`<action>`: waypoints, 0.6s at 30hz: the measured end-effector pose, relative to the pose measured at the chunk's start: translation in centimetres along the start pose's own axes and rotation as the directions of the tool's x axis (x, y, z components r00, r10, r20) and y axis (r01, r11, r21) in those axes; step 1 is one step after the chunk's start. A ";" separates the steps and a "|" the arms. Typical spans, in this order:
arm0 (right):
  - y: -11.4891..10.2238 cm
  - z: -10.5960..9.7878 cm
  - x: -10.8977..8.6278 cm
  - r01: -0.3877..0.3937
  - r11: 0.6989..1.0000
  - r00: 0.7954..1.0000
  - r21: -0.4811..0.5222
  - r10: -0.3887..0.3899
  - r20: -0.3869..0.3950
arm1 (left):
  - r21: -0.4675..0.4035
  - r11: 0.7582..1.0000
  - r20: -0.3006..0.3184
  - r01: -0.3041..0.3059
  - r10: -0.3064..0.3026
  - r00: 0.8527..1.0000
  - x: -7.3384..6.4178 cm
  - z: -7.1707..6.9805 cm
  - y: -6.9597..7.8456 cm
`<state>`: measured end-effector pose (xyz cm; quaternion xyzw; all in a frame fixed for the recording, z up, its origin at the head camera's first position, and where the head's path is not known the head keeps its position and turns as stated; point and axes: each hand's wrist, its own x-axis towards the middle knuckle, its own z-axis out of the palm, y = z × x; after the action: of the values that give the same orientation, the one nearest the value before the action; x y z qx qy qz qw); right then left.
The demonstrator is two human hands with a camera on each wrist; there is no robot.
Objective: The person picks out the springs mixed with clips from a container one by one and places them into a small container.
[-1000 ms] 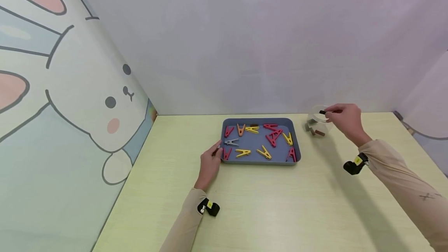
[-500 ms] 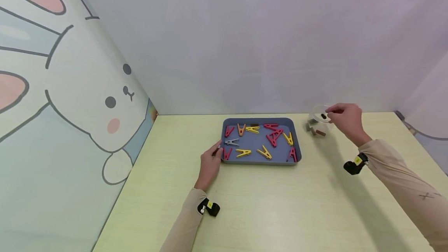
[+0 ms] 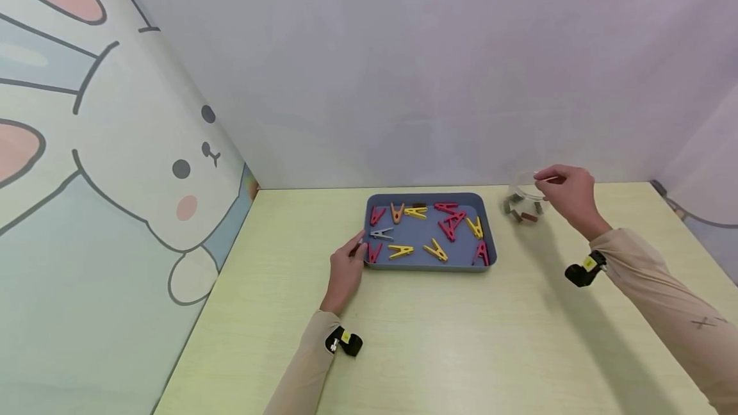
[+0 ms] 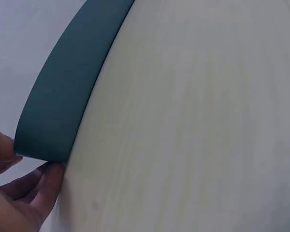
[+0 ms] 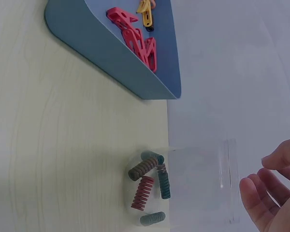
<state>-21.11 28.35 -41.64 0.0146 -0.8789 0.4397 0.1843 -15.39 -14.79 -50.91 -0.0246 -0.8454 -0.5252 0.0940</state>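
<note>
My left hand (image 3: 346, 274) grips the near left corner of a blue-grey tray (image 3: 426, 268), its thumb over the rim. In the left wrist view, the fingers (image 4: 47, 191) touch the tray's outer wall (image 4: 63, 92). Several plastic clips in red, yellow, orange and grey lie in the tray, among them a yellow clip (image 3: 435, 251). Just above the mouth of a clear plastic jar (image 5: 198, 179) my right hand (image 3: 569, 200) holds nothing, thumb and fingers apart. Inside the jar lie several coil springs, including a red spring (image 5: 142, 193) and a green spring (image 5: 163, 182).
A dark brown piece (image 3: 419, 205) lies at the tray's back edge, partly behind a yellow clip. The jar stands right of the tray on a pale wooden table (image 3: 438, 338). A pale wall (image 3: 426, 82) rises directly behind both.
My right hand has let go of a small dark spring above the jar, and it has dropped in among the others. The left hand and tray have stayed in place.
</note>
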 end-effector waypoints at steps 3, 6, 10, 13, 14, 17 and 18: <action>-0.2 0.0 -0.2 0.005 1.000 1.000 0.013 -0.005 0.004 | 0.005 1.000 -0.006 0.002 -0.002 1.000 0.0 0.0 0.1; -0.8 0.0 -0.4 0.012 1.000 1.000 0.027 -0.012 0.006 | 0.007 1.000 -0.008 0.002 -0.002 1.000 -0.1 -0.1 0.2; -1.5 0.1 -0.8 0.029 0.999 1.000 0.042 -0.029 0.005 | 0.011 1.000 -0.002 -0.003 0.003 1.000 -0.1 -0.1 0.2; -1.9 0.3 -1.0 0.043 0.998 0.999 0.039 -0.043 0.008 | 0.016 1.000 0.002 -0.002 0.002 1.000 0.0 -0.1 0.2; -2.0 0.3 -1.1 0.043 0.998 0.999 0.040 -0.044 0.009 | 0.018 1.000 0.002 -0.002 0.002 1.000 -0.1 -0.1 0.2; -2.1 0.4 -1.2 0.052 0.998 0.999 0.028 -0.053 0.013 | 0.017 1.000 0.007 -0.003 0.003 1.000 0.0 -0.1 0.1; -2.2 0.5 -1.3 0.056 0.998 0.998 0.025 -0.056 0.013 | 0.017 1.000 0.009 -0.003 0.003 1.000 -0.1 -0.1 0.2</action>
<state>-19.68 26.46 -40.68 0.0446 -0.8740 0.4448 0.1903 -15.31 -14.80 -50.74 -0.0273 -0.8502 -0.5177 0.0912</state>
